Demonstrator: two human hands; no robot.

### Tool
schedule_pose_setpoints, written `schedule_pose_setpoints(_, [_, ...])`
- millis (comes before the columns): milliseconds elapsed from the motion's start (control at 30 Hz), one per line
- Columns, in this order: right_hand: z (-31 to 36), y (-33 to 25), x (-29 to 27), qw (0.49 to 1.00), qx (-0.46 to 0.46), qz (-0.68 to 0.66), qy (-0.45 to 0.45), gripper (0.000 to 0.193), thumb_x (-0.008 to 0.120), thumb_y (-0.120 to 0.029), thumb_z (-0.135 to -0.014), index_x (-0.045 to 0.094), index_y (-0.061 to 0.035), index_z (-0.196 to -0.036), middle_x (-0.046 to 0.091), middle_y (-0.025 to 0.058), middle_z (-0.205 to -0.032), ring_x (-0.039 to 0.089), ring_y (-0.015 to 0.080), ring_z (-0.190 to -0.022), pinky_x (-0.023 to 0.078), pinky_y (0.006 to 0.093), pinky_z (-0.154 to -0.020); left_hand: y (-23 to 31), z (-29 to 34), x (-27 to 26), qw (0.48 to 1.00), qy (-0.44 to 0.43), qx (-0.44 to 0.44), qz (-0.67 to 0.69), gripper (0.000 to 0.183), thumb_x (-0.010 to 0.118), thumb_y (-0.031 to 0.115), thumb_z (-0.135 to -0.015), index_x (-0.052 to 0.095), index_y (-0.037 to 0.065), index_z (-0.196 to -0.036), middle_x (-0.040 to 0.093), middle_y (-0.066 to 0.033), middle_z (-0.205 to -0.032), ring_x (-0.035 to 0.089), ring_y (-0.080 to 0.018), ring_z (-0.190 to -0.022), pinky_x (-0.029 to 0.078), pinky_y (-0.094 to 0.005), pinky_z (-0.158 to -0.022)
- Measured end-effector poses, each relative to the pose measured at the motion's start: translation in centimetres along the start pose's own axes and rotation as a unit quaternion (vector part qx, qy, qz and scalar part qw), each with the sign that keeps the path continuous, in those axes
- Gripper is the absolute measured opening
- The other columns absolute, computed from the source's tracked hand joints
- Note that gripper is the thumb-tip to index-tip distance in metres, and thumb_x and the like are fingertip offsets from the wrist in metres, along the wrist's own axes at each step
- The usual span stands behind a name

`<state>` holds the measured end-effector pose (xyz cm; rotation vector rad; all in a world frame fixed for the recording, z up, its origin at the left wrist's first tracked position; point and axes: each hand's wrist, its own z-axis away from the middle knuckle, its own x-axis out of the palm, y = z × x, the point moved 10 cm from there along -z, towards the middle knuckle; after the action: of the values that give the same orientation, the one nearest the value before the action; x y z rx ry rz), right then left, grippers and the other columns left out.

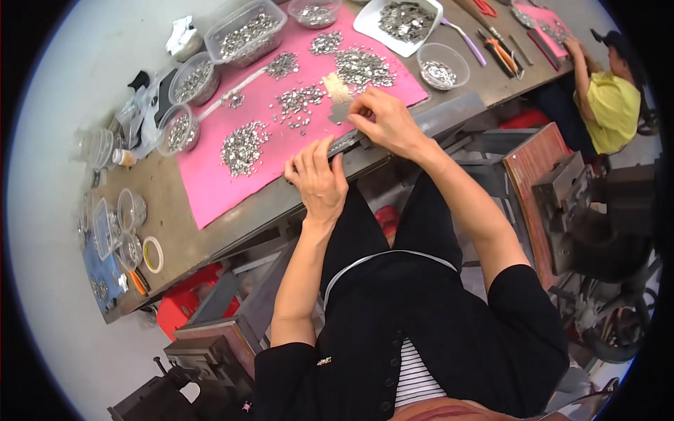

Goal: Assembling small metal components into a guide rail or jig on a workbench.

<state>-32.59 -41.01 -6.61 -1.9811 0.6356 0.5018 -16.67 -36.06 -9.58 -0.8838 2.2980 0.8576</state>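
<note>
Across the table's front edge lies a narrow dark metal strip (344, 142) with small pale marks along its top. My left hand (319, 179) grips its left end, fingers over the top and thumb on the near side. Above its right end my right hand (390, 125) is closed in a pinch; whatever is between the fingertips is too small to make out. Beside that hand are a grey flat plate (340, 112) and a beige patch (335, 88). Loose piles of small silvery metal pieces (244, 149) lie on the pink sheet (203, 189) beyond my hands.
Clear tubs (195, 81) of metal pieces stand along the far left, with a white scoop tray (430, 43) at the back. Orange-handled pliers (498, 50) and a purple-handled brush (465, 41) lie right. Another person (609, 105) in yellow works at far right. Metal vises (207, 365) flank me.
</note>
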Motion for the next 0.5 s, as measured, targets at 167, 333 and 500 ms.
schedule_pose_setpoints(167, [-2.3,1.6,4.2,0.986,0.035,0.094,-0.136,0.021,0.073,-0.018,-0.078,0.069,0.0024,-0.077,0.068,0.0229,-0.081,0.067,0.0418,-0.083,0.05,0.0503,-0.075,0.0,0.6,-0.3,1.0,0.009,-0.009,0.009,0.051,0.074,0.011,-0.085,0.056,0.009,-0.133,0.062,-0.0072,-0.119,0.056,-0.0248,-0.113,0.029,-0.0448,-0.105])
schedule_pose_setpoints(333, [-3.2,1.4,5.5,0.973,-0.015,0.144,-0.18,0.014,0.068,-0.012,-0.076,0.068,0.0017,-0.079,0.067,0.0178,-0.078,0.066,0.037,-0.076,0.052,0.0465,-0.071,0.3,0.4,-0.3,1.0,0.012,-0.01,0.007,0.052,0.074,0.009,-0.084,0.057,0.009,-0.134,0.061,-0.0086,-0.118,0.057,-0.026,-0.111,0.03,-0.0451,-0.105])
schedule_pose_setpoints(500, [-5.0,1.3,5.3,0.982,-0.066,0.168,-0.048,0.009,0.067,-0.009,-0.08,0.066,-0.0004,-0.082,0.065,0.0145,-0.081,0.064,0.0358,-0.08,0.049,0.0465,-0.074,0.2,0.5,-0.5,1.0,0.017,-0.015,0.016,0.053,0.075,0.009,-0.084,0.058,0.009,-0.133,0.061,-0.0088,-0.118,0.058,-0.0259,-0.111,0.03,-0.0454,-0.105])
